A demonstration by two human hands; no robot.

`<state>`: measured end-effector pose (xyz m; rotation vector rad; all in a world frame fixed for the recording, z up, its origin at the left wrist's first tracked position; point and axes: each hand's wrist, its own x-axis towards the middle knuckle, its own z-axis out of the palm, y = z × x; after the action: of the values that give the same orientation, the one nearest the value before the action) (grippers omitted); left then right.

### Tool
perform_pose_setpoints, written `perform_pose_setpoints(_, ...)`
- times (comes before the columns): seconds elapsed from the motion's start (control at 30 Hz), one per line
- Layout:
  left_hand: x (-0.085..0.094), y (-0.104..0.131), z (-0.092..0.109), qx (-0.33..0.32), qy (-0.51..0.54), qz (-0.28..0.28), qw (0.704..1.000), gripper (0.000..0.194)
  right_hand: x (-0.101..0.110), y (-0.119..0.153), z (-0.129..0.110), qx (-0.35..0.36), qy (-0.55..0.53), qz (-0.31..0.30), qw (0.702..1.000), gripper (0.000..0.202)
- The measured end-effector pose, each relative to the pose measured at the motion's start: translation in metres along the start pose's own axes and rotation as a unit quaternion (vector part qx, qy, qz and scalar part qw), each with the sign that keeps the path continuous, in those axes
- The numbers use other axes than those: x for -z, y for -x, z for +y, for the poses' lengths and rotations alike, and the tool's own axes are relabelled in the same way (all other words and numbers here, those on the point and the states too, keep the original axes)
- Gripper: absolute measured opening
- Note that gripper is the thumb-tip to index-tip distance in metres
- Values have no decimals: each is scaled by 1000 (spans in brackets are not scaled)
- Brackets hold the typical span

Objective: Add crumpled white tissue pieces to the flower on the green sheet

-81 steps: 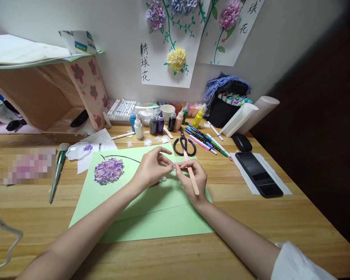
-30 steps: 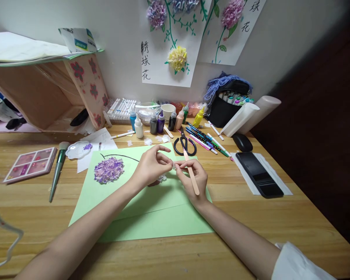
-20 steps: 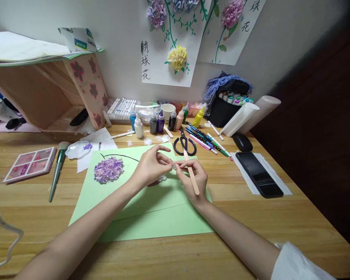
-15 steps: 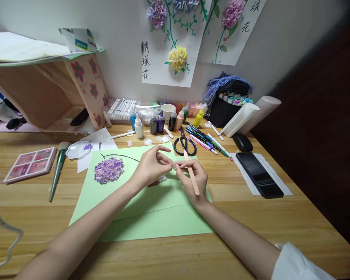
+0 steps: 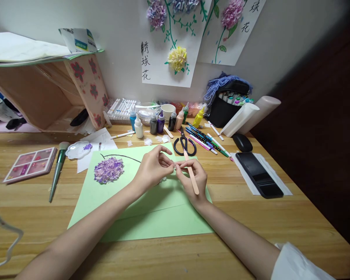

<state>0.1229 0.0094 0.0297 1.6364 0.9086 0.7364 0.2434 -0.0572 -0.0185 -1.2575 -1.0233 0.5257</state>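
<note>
My left hand and my right hand meet fingertip to fingertip over a light green sheet. Both pinch a tiny white scrap, mostly hidden by the fingers. A flat wooden craft stick is also held in my right hand, slanting across its fingers. Below my left hand, more white bits show in part on the sheet. A raised purple flower head of crumpled pieces sits on the sheet's left side, with a dark drawn stem curving above it.
Black-handled scissors lie just beyond the sheet, near several paint bottles and pens. At right are a phone and a black mouse. A brush, a palette and a pink case lie left.
My left hand has shifted very slightly right, its fingertips closer to those of my right hand. The white bits beneath it show less. My right hand and the craft stick stay nearly still.
</note>
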Motion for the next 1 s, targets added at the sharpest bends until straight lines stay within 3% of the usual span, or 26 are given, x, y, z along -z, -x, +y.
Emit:
perform_pose_setpoints(0.37,-1,1,0,-15,-3,0,1000,27,0,0,-2,-4,-12,-8,1000,16)
perform_pose_setpoints(1.0,0,-2,-4,-34,-33,12,999,26,1,-4,4,-1,22,41,999,15)
